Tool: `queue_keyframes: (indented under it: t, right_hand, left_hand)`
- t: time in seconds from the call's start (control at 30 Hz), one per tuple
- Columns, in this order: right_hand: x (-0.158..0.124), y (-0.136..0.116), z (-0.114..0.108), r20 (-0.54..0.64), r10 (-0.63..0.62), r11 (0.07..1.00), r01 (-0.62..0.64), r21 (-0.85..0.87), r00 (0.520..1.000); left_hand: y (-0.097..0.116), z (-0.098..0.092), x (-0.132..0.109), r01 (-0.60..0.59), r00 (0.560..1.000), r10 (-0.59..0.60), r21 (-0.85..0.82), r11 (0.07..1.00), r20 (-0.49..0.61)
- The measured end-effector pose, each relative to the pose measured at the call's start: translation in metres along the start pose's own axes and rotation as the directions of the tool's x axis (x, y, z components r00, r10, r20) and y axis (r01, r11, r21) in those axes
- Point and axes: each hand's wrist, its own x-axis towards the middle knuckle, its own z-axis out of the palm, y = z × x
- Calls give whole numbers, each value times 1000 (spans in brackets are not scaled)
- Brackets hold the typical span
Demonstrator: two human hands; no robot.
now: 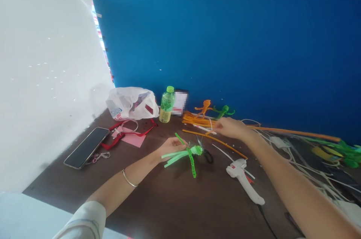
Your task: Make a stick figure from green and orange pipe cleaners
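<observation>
My left hand (172, 147) is closed around a figure made of green pipe cleaners (192, 160). Its curled head end points right, a twisted arm hangs down, and straight pale-green strands stick out to the left. Farther back, my right hand (228, 127) has its fingers pinched together at a short orange pipe cleaner (209, 132); the fingertips are partly hidden. Beside it lies a bundle of orange pipe cleaners (194, 119). Black-handled scissors (208, 156) lie just behind the green figure. One long orange pipe cleaner (225, 144) runs across the table in front of my right hand.
A white glue gun (244, 182) lies at the right, its cord trailing forward. Orange (205, 107) and green (225, 111) figures stand by the blue wall. Farther left are a bottle (166, 107), a plastic bag (132, 101) and a phone (87, 147). White cables (304, 167) tangle at right.
</observation>
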Motion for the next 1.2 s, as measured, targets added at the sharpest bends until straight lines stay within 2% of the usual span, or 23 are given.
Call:
queue_keyframes:
  t: [0.07, 0.13, 0.2, 0.33, 0.47, 0.57, 0.7, 0.83, 0.97, 1.2]
  right_hand:
    - [-13, -16, 4, 11, -25, 992, 23, 123, 1000]
    - [-31, -36, 6, 78, -205, 932, 170, 320, 976]
    - [-48, -56, 11, 122, -291, 888, 220, 403, 949]
    - [-65, -79, 30, 108, -242, 911, 188, 366, 964]
    - [-64, -75, 43, 150, -219, 902, 141, 408, 964]
    - [-62, -69, 48, 173, -214, 900, 125, 418, 961]
    - [-63, -68, 50, 181, -175, 925, 99, 368, 968]
    - [-66, -73, 48, 152, -122, 959, 77, 273, 981]
    - [-72, -81, 47, 65, -112, 989, 105, 102, 992]
    - [-86, -99, 51, -33, -113, 964, 102, -245, 993]
  left_hand:
    - [-1, -1, 1, -8, 1000, 8, 34, 999, -11]
    - [-2, -1, 0, 3, 1000, -3, 54, 999, 8]
    - [-2, -1, -2, 32, 998, -36, 75, 997, 44]
    - [-1, 0, -5, 66, 994, -74, 99, 993, 77]
    - [0, 1, -6, 61, 995, -66, 69, 996, 79]
    - [-1, 2, -5, 113, 987, -115, 29, 993, 115]
    - [-1, 3, -4, 199, 968, -193, -22, 980, 160]
    - [1, 1, -5, 235, 954, -249, 102, 967, 168]
    - [-2, 0, -4, 223, 967, -241, 184, 957, 82]
    - [-10, 1, 2, 211, 977, -211, 68, 975, -16]
